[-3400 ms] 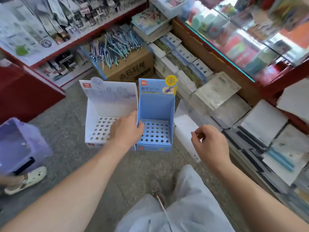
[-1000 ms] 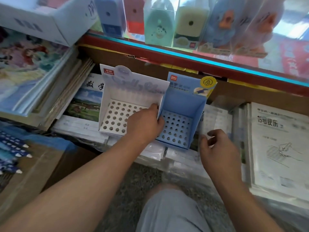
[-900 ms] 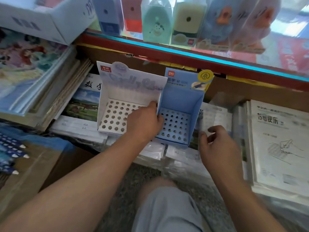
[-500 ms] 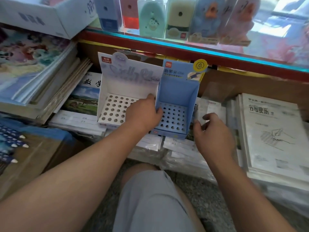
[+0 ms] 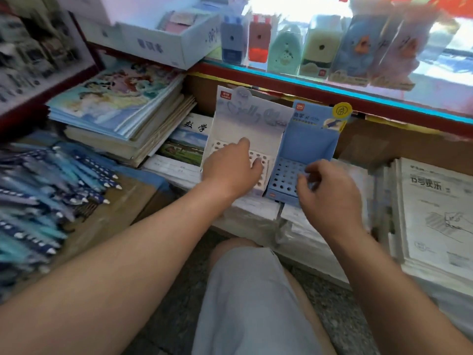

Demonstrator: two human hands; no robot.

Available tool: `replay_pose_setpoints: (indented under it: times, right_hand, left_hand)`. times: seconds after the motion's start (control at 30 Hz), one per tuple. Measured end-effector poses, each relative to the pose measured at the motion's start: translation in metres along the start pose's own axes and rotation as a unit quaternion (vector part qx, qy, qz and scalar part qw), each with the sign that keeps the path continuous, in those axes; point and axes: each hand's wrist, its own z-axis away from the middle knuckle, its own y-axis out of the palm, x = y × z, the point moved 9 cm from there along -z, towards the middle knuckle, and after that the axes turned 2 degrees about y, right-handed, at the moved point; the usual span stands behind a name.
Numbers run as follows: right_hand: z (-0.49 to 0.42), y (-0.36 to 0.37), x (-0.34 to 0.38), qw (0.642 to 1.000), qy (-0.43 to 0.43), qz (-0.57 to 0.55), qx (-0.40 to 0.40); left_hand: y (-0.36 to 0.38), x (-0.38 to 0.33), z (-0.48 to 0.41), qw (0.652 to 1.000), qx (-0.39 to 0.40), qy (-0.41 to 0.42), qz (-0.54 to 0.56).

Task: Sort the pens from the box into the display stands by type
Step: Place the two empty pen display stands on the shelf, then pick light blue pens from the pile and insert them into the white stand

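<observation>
On a low shelf of plastic-wrapped exercise books [image 5: 176, 166], below a red-edged glass worktop [image 5: 332, 94], two empty display stands sit side by side and touching: a white stand [image 5: 252, 125] on the left and a blue stand [image 5: 311, 139] on the right, both with perforated trays and upright back cards. The left hand [image 5: 230, 170] lies over the white stand's tray, its fingers [image 5: 257, 166] spread loosely apart and holding nothing. The right hand [image 5: 330, 194] hovers at the front of the blue stand's tray, fingers curled and slightly apart, also empty; whether they touch the tray I cannot tell. The pens [image 5: 51, 190], blue with white tips, lie piled in a cardboard box [image 5: 128, 201] at far left, well apart from the stands. A stack of printed booklets [image 5: 435, 213] lies to the right.
</observation>
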Motion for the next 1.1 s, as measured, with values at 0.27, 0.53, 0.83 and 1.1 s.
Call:
replay_pose_setpoints:
  times: [0.27,0.53,0.83,1.1]
  right_hand:
    - [0.046,0.065,0.178,0.960,-0.205,-0.054,0.183]
    - [0.136,0.133,0.323,0.864,-0.393,0.005,0.314]
    - [0.176,0.166,0.339,0.823,-0.454,0.075,0.333]
    - [0.131,0.186,0.375,0.820,-0.480,0.026,0.312]
  left_hand:
    - [-0.127,0.124,0.110,0.990,-0.071,-0.098,-0.071]
    - [-0.221,0.276,0.262,0.950,-0.085,-0.258,-0.152]
    - [-0.228,0.349,0.320,0.922,-0.101,-0.336,-0.162]
    - [-0.205,0.389,0.336,0.896,-0.087,-0.408,-0.152]
